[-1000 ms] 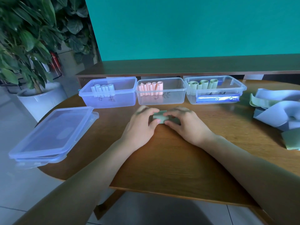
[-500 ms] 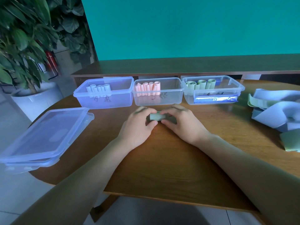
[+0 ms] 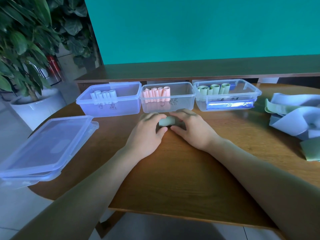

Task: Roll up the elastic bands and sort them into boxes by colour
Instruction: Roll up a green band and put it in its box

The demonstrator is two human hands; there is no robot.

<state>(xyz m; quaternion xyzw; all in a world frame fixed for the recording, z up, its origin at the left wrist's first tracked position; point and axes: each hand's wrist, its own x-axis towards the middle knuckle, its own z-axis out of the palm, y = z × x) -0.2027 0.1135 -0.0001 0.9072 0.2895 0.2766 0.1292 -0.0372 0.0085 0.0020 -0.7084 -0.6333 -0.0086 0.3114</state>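
Green roll (image 3: 166, 121) lies on the table (image 3: 190, 170), long axis 9-to-3, pinched by left hand (image 3: 147, 134) and right hand (image 3: 192, 130). Three boxes (image 3: 167, 97) stand at 12; loose bands (image 3: 294, 116) at 3.

Wooden table (image 3: 181, 179): three boxes (image 3: 167, 99), lids (image 3: 43, 148), loose bands (image 3: 294, 116).

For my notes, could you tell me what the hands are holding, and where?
A green rolled band, held on the table by its two ends: left hand at one, right hand at the other.

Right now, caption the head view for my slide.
Both hands roll a green band before three colour-sorted boxes.
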